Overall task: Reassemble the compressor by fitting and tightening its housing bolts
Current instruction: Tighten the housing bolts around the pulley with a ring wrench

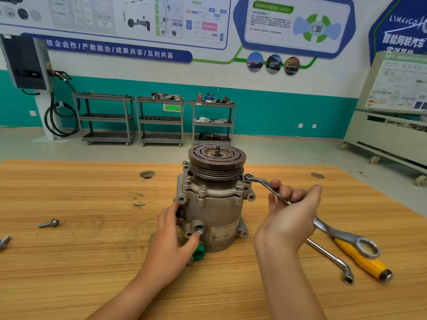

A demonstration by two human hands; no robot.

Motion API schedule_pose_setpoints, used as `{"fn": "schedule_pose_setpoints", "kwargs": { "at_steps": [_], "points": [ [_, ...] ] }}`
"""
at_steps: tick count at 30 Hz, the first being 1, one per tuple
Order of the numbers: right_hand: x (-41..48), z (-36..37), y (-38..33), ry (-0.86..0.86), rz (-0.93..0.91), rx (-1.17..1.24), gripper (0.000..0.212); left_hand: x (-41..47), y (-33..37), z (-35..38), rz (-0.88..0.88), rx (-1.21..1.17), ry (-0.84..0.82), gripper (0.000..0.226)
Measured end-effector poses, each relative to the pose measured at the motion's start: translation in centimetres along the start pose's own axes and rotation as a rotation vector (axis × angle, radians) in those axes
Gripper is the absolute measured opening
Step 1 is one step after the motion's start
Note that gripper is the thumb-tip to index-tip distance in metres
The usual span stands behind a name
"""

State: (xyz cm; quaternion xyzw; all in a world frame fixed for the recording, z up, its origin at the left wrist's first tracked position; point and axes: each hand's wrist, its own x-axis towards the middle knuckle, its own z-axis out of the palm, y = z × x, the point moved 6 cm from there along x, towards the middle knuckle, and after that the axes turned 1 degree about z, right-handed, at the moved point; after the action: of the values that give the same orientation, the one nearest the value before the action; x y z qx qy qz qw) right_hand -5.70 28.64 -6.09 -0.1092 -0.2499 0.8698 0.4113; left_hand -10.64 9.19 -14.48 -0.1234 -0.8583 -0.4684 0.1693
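The compressor [215, 211] stands upright, pulley uppermost, at frame centre on the desk [92, 262], the left grip [171, 232] clasping its lower-left housing and the right grip [288, 211] closed around a ring spanner [263, 184] whose small end sits at the flange's right side.

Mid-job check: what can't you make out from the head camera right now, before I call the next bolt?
Head view:
- Bolt under the wrench ring: covered by the ring, seating unclear.
- Rear bolts of the compressor: hidden by its body and pulley.
- Label: print too small.
- Metal part at left edge: cut off by the frame.
- Green cap: partly behind the left hand.
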Motion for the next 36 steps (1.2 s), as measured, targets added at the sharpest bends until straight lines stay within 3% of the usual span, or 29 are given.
{"fn": "schedule_pose_setpoints", "kwargs": {
  "at_steps": [4,8,16,23,30,36],
  "points": [
    [-1.6,2.4,-1.0,-0.077,-0.066,0.061,0.046,0.0,0.1,-0.2,-0.014,0.015,-0.005,0.074],
    [2.3,5.4,-5.2,-0.196,-0.097,0.183,0.050,0.0,0.2,-0.2,-0.025,0.027,-0.016,0.076],
    [8.1,5.5,-0.8,-0.057,0.299,-0.052,0.040,0.0,0.1,-0.2,-0.026,0.021,-0.019,0.075],
    [9.1,5.6,0.5,-0.065,0.387,-0.088,0.039,0.0,0.0,-0.2,-0.014,0.016,-0.011,0.075],
    [7.7,1.0,0.7,0.096,0.270,0.119,0.033,0.0,0.1,-0.1,-0.001,0.018,-0.005,0.074],
    [2.9,0.4,0.0,0.059,0.056,0.164,0.043,-0.1,0.1,-0.1,-0.006,0.002,-0.007,0.074]
  ]
}}
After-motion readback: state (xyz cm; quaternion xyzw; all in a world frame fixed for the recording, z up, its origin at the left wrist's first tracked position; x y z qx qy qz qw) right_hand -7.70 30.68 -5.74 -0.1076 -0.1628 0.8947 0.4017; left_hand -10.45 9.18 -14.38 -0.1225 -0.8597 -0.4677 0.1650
